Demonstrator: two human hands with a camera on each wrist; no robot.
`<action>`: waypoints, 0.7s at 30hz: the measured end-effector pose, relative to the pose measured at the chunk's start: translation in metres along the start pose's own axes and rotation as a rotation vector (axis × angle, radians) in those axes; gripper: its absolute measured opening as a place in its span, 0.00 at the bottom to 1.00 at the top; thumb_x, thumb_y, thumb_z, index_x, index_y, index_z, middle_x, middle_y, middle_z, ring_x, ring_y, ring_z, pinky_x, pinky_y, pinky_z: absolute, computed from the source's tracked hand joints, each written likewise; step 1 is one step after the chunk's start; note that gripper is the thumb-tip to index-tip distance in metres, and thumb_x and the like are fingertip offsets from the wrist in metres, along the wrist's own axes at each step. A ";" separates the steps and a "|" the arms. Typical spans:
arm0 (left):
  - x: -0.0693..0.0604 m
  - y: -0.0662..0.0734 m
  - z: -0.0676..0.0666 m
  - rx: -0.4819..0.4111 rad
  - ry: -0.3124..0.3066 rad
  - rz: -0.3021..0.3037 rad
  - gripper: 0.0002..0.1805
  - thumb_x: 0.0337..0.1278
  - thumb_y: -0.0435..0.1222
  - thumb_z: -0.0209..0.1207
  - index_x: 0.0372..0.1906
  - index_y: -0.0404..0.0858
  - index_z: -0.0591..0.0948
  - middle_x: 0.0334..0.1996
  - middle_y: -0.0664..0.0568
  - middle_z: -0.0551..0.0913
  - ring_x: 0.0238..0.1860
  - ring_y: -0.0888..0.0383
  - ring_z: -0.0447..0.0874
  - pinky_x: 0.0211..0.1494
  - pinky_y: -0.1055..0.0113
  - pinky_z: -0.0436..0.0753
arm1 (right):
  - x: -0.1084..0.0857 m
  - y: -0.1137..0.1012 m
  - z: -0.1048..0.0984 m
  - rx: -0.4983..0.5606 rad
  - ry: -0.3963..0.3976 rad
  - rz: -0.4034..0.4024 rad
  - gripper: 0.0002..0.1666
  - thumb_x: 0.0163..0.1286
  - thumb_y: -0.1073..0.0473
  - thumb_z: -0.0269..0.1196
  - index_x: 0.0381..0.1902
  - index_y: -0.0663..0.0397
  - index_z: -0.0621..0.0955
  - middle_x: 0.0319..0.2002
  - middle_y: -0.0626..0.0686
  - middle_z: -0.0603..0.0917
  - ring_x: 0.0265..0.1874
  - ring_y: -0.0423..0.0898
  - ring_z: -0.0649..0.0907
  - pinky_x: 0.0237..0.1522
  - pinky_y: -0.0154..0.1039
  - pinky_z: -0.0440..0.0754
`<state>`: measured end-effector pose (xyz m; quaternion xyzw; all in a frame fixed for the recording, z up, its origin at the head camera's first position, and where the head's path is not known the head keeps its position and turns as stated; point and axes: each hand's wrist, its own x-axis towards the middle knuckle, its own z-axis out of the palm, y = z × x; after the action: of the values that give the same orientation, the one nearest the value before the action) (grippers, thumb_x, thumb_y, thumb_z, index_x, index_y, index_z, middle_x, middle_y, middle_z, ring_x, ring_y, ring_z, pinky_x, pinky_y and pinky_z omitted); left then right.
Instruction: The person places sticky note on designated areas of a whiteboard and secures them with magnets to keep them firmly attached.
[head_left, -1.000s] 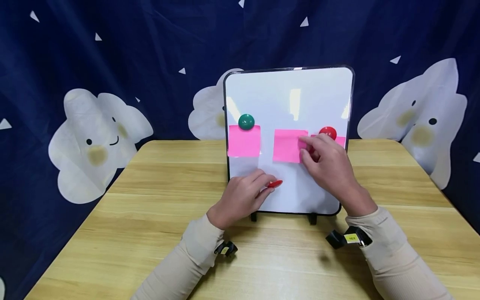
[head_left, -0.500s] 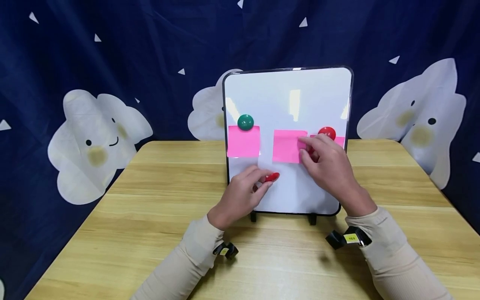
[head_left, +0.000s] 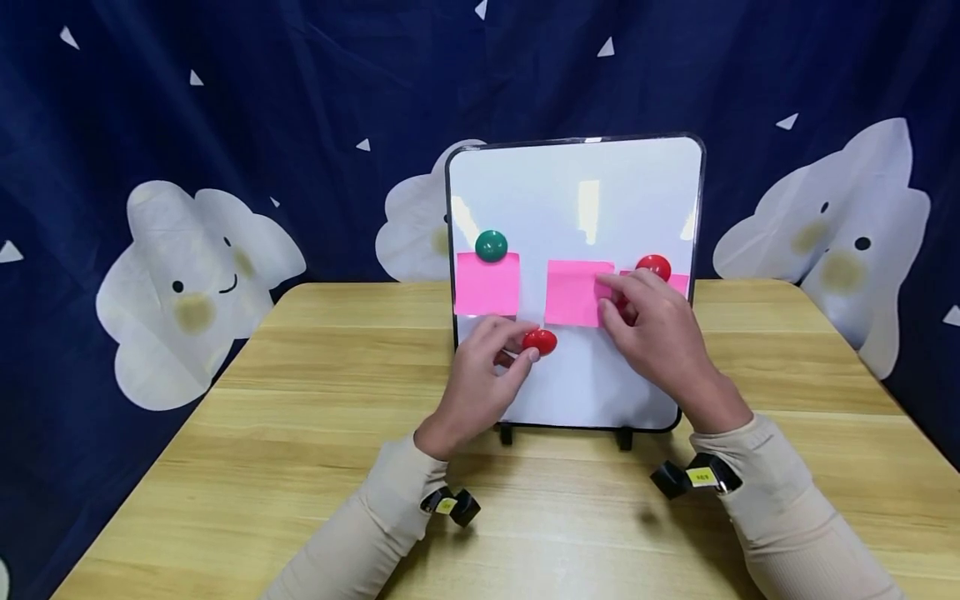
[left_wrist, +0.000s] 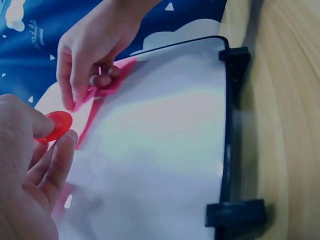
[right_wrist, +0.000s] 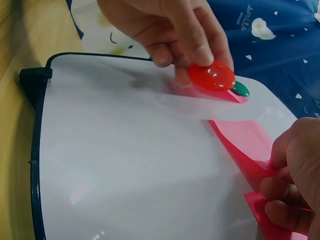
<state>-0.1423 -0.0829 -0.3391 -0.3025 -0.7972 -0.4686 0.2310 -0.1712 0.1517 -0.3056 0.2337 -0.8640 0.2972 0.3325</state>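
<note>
My left hand pinches a round red magnet between thumb and fingers, in front of the whiteboard. In the right wrist view this magnet is held with its domed face showing. My right hand pinches the right edge of the middle pink sticky note; seen from the right wrist, that note tilts off the board. On the board's left, a green magnet sits at the top of another pink note. At right, a second red magnet tops a third note, partly hidden by my right hand.
The whiteboard leans upright on small black feet on a wooden table. Behind hangs a dark blue curtain with white clouds and triangles. A black wrist camera is strapped to each beige sleeve.
My left hand has risen and moved slightly left with the red magnet, turning its domed face into view. The right hand has stayed on the middle note.
</note>
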 end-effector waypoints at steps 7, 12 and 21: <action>0.013 0.005 0.001 0.018 0.058 0.056 0.18 0.59 0.28 0.67 0.55 0.33 0.82 0.42 0.48 0.78 0.37 0.60 0.80 0.40 0.70 0.83 | 0.002 0.002 0.001 -0.003 0.008 -0.014 0.20 0.60 0.69 0.70 0.53 0.62 0.85 0.34 0.55 0.80 0.28 0.46 0.75 0.29 0.41 0.75; 0.016 0.005 0.001 0.020 0.058 0.070 0.17 0.58 0.28 0.67 0.54 0.32 0.83 0.40 0.47 0.78 0.35 0.60 0.79 0.39 0.71 0.83 | 0.002 0.002 0.002 -0.002 0.030 -0.038 0.20 0.60 0.69 0.70 0.52 0.63 0.85 0.33 0.56 0.80 0.27 0.46 0.74 0.28 0.41 0.74; 0.031 0.013 -0.001 0.020 0.102 0.086 0.16 0.61 0.28 0.65 0.53 0.32 0.83 0.40 0.46 0.78 0.35 0.60 0.82 0.40 0.70 0.83 | 0.001 0.001 0.003 0.000 0.025 -0.027 0.22 0.60 0.70 0.70 0.54 0.64 0.84 0.35 0.56 0.80 0.28 0.46 0.75 0.28 0.41 0.75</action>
<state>-0.1552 -0.0708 -0.3112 -0.3098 -0.7752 -0.4652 0.2944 -0.1737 0.1499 -0.3072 0.2414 -0.8567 0.2955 0.3472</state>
